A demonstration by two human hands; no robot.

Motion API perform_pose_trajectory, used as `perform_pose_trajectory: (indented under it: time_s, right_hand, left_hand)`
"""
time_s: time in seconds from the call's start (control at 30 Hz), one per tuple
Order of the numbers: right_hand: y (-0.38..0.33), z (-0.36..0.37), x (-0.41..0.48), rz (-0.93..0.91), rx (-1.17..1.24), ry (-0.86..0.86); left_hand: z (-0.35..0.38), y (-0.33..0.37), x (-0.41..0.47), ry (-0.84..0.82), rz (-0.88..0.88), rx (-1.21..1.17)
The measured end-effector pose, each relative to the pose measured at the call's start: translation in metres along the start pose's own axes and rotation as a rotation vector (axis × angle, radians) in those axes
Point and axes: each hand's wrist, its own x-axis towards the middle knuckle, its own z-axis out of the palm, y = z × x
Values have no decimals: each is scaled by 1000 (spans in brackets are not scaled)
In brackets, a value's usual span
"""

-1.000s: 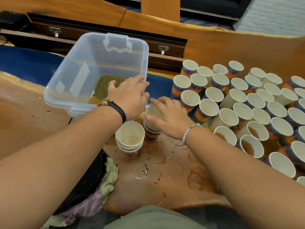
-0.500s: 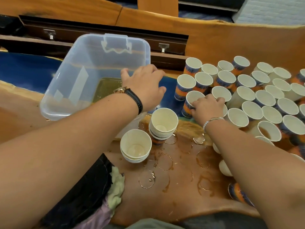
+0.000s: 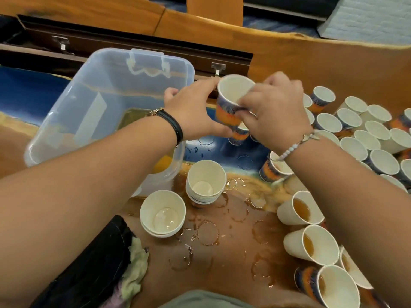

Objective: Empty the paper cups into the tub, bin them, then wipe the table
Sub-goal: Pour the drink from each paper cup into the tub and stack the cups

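While the left hand (image 3: 195, 112) curls its fingers round the side of a raised paper cup (image 3: 231, 101) and the right hand (image 3: 273, 116) pinches its near rim, the cup hangs tilted just right of the tub (image 3: 66, 112), above the wet, ring-marked table (image 3: 222, 252).

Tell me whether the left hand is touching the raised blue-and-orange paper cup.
Touching. The head view shows the left hand gripping the blue-and-orange paper cup by its wall, with no gap between them.

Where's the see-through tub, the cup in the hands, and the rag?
Tub (image 3: 71, 103): head view, its clear left wall.
Held cup (image 3: 224, 114): head view, its orange side.
Rag (image 3: 136, 261): head view, pale green fold.
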Motion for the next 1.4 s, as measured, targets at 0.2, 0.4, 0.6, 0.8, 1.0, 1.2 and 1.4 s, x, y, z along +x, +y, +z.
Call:
perform_pose_trajectory:
  time_s: [0.2, 0.4, 0.6, 0.8, 1.0, 1.2, 1.4]
  right_hand:
    - [-28, -16, 50, -137, 100, 17]
    - [-48, 17, 74, 84, 495, 211]
    - [-81, 72, 84, 295, 499, -320]
    - [-96, 86, 72, 288, 434, -427]
    - [-93, 85, 69, 297, 495, -428]
    - [-95, 87, 67, 307, 535, -410]
    - [-93, 87, 67, 291, 490, -428]
  left_hand:
    - [-17, -8, 2, 263, -155, -614]
    - [-40, -47, -8, 371, -317, -538]
    - [-61, -80, -29, 415, -424, -246]
    - [-63, -93, -36, 94, -459, 292]
    - [-51, -97, -31, -211, -529, 593]
    - [-42, -103, -25, -392, -564, 797]
    - [-42, -104, -19, -482, -574, 842]
